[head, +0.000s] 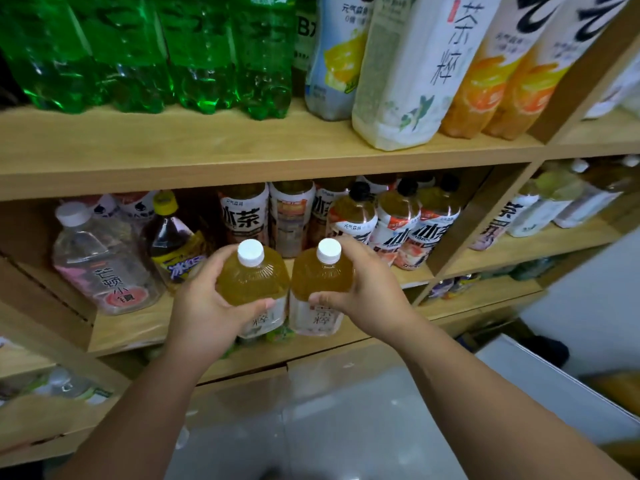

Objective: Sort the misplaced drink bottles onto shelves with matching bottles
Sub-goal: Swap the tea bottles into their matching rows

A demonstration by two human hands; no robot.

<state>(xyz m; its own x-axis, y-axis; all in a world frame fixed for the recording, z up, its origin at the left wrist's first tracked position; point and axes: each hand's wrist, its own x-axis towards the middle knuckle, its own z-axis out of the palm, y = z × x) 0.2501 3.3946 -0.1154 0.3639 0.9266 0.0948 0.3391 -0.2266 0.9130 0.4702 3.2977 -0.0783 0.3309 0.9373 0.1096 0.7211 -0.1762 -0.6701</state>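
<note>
1. Left hand [207, 306] is wrapped round a clear plastic bottle of yellow tea with a white screw cap and white label [252, 278], with the thumb lying across the front just above the label.
2. Right hand [367, 299] is gripping a second yellow tea bottle with the same white cap and label [320, 275], thumb on the front too.
3. Both bottles are upright and side by side, pretty much touching, at the front edge of the middle wooden shelf [131, 330]. Honestly can't tell if their bottoms sit on the board or hang just above it.
4. Right behind them there's a row of brown iced-tea bottles with black caps [398, 220].
5. Off to the left are a dark bottle with a yellow cap [173, 244] and a clear bottle with a pink label [100, 268], both leaning.
6. The upper wooden shelf [242, 150] has green plastic bottles [138, 53] on the left. Next comes a tall white-labelled tea bottle [408, 74] whose print looks like the held ones', then orange-labelled bottles [498, 84].
7. The compartment to the right holds pale white-capped bottles [554, 199], too blurry to read.
</note>
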